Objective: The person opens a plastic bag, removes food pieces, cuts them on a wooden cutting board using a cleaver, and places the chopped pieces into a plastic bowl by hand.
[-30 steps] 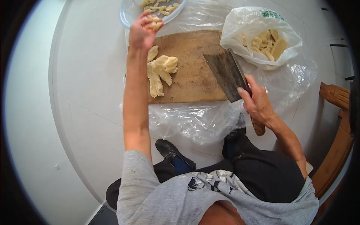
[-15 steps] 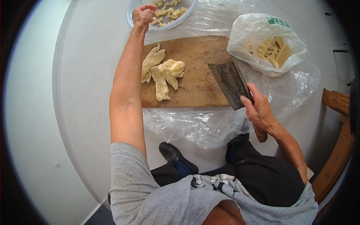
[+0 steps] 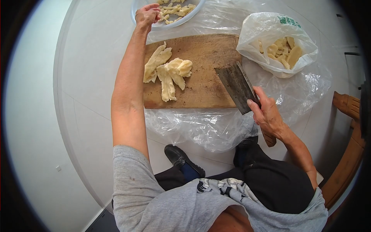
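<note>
My left hand (image 3: 148, 15) is over the near-left rim of a translucent bowl (image 3: 133, 15); its fingers are bent and slightly apart, with nothing visible in them. Small cut pale-yellow pieces (image 3: 176, 11) lie in the bowl. My right hand (image 3: 267, 114) grips a cleaver (image 3: 236, 86) near where blade and handle meet, its dark blade over the right end of a wooden cutting board (image 3: 205, 50). On the board's left part lie uneven, pale-yellow slabs (image 3: 172, 75) of a soft-looking food, which I cannot identify.
A white plastic bag (image 3: 251, 33) right of the board stands open, holding larger pale-yellow chunks (image 3: 284, 52). Clear plastic sheeting (image 3: 205, 127) spreads under the board on the floor. Carved wooden furniture (image 3: 346, 104) is at the far right. My shoe (image 3: 181, 158) is just below the sheeting.
My left hand stays at the bowl, its fingers looking slightly looser. The cleaver hardly moves in my right hand. The view has shifted a little, so the board and bag appear slightly higher.
</note>
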{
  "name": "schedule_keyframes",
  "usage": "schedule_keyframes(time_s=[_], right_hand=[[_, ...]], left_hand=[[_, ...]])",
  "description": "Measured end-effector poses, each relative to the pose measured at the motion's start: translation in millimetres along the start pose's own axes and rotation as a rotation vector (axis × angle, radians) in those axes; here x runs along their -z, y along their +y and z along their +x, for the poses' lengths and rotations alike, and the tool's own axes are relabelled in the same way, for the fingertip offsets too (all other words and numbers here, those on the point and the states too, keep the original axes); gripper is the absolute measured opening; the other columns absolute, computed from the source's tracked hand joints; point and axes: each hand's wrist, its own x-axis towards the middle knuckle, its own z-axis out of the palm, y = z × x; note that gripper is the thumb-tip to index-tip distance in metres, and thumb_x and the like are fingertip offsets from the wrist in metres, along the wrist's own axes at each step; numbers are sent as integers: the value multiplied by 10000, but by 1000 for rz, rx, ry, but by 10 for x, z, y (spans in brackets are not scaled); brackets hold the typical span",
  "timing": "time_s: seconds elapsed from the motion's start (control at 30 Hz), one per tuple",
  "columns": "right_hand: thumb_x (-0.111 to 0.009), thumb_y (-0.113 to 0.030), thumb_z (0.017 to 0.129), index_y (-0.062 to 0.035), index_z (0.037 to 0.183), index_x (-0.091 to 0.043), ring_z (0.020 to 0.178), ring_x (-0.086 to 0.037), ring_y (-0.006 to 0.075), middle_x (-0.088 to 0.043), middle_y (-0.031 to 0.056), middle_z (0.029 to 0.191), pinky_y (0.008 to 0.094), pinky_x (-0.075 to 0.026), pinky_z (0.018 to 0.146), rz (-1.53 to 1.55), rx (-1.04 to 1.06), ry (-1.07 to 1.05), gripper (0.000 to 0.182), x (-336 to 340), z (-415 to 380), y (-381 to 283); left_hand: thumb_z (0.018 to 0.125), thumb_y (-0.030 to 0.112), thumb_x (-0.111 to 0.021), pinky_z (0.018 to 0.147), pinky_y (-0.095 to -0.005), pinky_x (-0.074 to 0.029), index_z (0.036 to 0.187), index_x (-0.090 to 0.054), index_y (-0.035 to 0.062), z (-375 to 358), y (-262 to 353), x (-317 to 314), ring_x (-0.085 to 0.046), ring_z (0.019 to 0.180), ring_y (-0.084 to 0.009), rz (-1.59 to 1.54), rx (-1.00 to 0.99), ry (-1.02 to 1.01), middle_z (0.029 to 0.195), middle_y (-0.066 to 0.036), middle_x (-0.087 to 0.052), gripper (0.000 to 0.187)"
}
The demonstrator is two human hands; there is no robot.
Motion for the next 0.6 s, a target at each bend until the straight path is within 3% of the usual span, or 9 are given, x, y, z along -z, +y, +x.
schedule_keyframes(time_s=[0.1, 0.2, 0.3, 0.4, 0.43, 0.53, 0.6], right_hand=[[-513, -63, 873, 2, 1090, -435, 500, -466, 270, -491, 180, 602, 346, -402, 514, 1, 2, -16, 239, -17, -3, -26], [-512, -62, 874, 2, 1095, -434, 503, -470, 284, -492, 186, 603, 347, -405, 517, -13, 1, -29, 243, -10, -14, -49], [-512, -60, 872, 2, 1099, -434, 510, -483, 300, -497, 193, 611, 349, -409, 523, -25, 2, -30, 247, -18, -19, -58], [-514, -59, 870, 2, 1097, -436, 522, -497, 315, -502, 200, 622, 351, -413, 527, -54, 33, 1, 248, -22, -20, -21], [-515, -59, 869, 2, 1096, -437, 527, -502, 320, -504, 202, 626, 352, -414, 529, -64, 40, 5, 248, -37, -34, 6], [-519, -61, 867, 4, 1093, -440, 534, -510, 323, -507, 204, 633, 354, -417, 531, -42, 57, 17, 248, -31, -47, 7], [-519, -66, 868, 5, 1087, -441, 531, -510, 321, -506, 205, 629, 357, -418, 532, -46, 51, 15, 243, -16, -50, 37]], left_hand=[[752, -30, -644, 457, -177, -416, 1052, -612, -8, -74, -34, -42, -539, 552, -77, -138, 21, 48, 912, -109, -659, 303], [721, -20, -684, 507, -193, -443, 1041, -621, 6, 272, -398, 117, -558, 613, -79, -154, -11, 28, 905, -88, -656, 327], [729, 6, -685, 589, -234, -501, 1043, -617, -1, 319, -462, 133, -597, 754, -114, -128, -62, 45, 940, -87, -644, 321], [750, 37, -670, 668, -285, -545, 1045, -615, -4, 251, -392, 141, -604, 884, -165, -387, 13, -15, 996, -97, -625, 303], [777, 72, -647, 732, -325, -559, 1060, -611, -1, 230, -411, 167, -599, 944, -202, -322, -34, -50, 1052, -119, -605, 295], [781, 78, -639, 698, -310, -552, 1067, -618, 15, -304, -157, 61, -611, 923, -186, -1, -210, -29, 1039, -105, -618, 294], [785, 111, -644, 640, -258, -521, 1016, -667, 46, -826, -23, -80, -632, 778, -128, 218, -234, -181, 919, -73, -673, 240]])
